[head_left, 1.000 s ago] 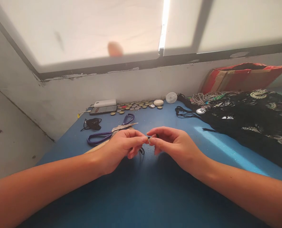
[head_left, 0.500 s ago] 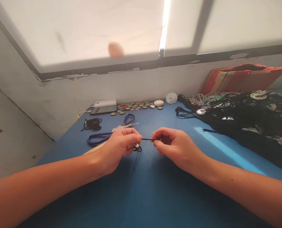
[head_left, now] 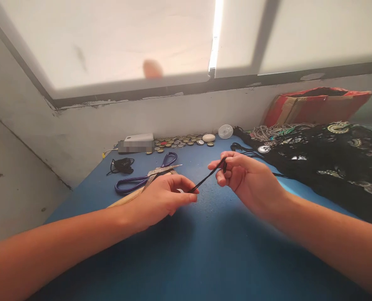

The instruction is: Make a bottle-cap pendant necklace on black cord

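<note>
- A blue flat table top (head_left: 205, 251) lies under both hands.
- A heap of black cords with round metal pendants (head_left: 324, 163) sits to the right of the right hand, well apart from it.
- Purple-handled metal scissors (head_left: 148, 175) lie just beyond the left hand.
- The right hand (head_left: 245, 179) is raised, fingers curled, pinching one end of a thin black cord (head_left: 205, 179).
- The left hand (head_left: 164, 200) rests low on the table, thumb and fingers pinched closed on the cord's other end.
- The cord runs taut and slanted between the two hands, above the table.
- Small round metal caps (head_left: 179, 142) lie in a scatter far beyond both hands, by the wall.
</note>
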`<state>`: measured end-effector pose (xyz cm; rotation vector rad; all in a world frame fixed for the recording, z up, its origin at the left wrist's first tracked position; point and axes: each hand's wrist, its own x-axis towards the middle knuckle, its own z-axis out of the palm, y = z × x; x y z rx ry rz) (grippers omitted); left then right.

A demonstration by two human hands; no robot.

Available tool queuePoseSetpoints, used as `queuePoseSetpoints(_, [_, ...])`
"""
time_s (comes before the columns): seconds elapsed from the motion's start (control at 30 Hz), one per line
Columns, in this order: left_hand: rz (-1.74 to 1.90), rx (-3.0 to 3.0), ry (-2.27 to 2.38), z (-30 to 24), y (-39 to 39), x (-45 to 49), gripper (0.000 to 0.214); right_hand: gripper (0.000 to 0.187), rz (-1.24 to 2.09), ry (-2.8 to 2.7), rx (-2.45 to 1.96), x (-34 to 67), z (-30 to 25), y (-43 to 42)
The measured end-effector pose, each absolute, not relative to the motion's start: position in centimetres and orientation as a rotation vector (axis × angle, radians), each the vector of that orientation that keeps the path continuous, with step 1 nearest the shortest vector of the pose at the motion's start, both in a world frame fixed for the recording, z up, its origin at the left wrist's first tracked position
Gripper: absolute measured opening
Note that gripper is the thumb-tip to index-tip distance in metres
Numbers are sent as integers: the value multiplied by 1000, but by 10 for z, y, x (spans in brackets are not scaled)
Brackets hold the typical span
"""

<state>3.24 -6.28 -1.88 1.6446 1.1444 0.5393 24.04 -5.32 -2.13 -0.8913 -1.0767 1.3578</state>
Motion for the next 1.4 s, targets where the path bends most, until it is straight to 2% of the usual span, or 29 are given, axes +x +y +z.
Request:
queuePoseSetpoints(0.23, [456, 2636, 1313, -15, -57, 22, 31, 7, 1388, -976, -875, 247, -18, -49])
queuePoseSetpoints(0.4, [-44, 2784, 1474, -7, -54, 16, 25, 21, 1236, -1181, -1043, 249, -20, -48])
queuePoseSetpoints(0.5, [-137, 2790, 1468, -8, -54, 15, 25, 24, 905, -1653, -1311, 252, -25, -47])
queuePoseSetpoints(0.67, [-34, 2791, 1445, -10, -51, 15, 20, 25, -19, -2261, -1401, 258, -36, -43])
queuePoseSetpoints(0.77, [22, 2784, 1457, -11, -49, 16, 22, 24, -204, -2426, -1311, 261, -39, -39])
queuePoseSetpoints(0.93, [-96, 2843, 1422, -14, -46, 17, 23, 17, -419, -2538, -1295, 264, -41, -34])
queuePoseSetpoints(1.03, [-6, 2825, 1425, -15, -45, 17, 18, 14, -499, -2524, -1358, 265, -42, -31])
queuePoseSetpoints(1.1, [167, 2748, 1419, -14, -45, 16, 12, 18, -510, -2469, -1410, 265, -42, -31])
queuePoseSetpoints(1.23, [480, 2216, 1306, -8, -44, 13, 5, 37, -440, -2357, -1484, 265, -44, -32])
queuePoseSetpoints(1.4, [621, 1641, 1114, -2, -45, 14, 4, 46, -358, -2290, -1548, 264, -44, -33])
